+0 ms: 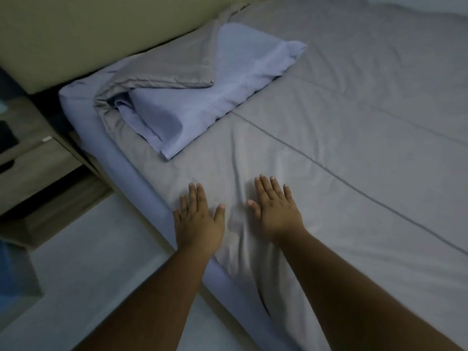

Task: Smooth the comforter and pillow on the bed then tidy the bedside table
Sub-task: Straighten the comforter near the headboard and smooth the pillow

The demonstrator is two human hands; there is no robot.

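A grey comforter (342, 127) covers the bed, with wrinkles near its left edge. My left hand (197, 221) and my right hand (274, 211) lie flat on it, palms down, fingers apart, side by side near the bed's left edge. A ridge of creased fabric runs between them. Farther up lies a light blue pillow (215, 105), slanted, with a corner of the grey comforter folded back over its left part. The wooden bedside table (27, 158) stands at the far left, partly cut off by the frame.
A beige padded headboard (88, 29) runs along the top left. The blue fitted sheet (141, 178) shows along the mattress edge. Pale floor (96, 262) lies below the bed's side. A dark object (6, 138) rests on the bedside table.
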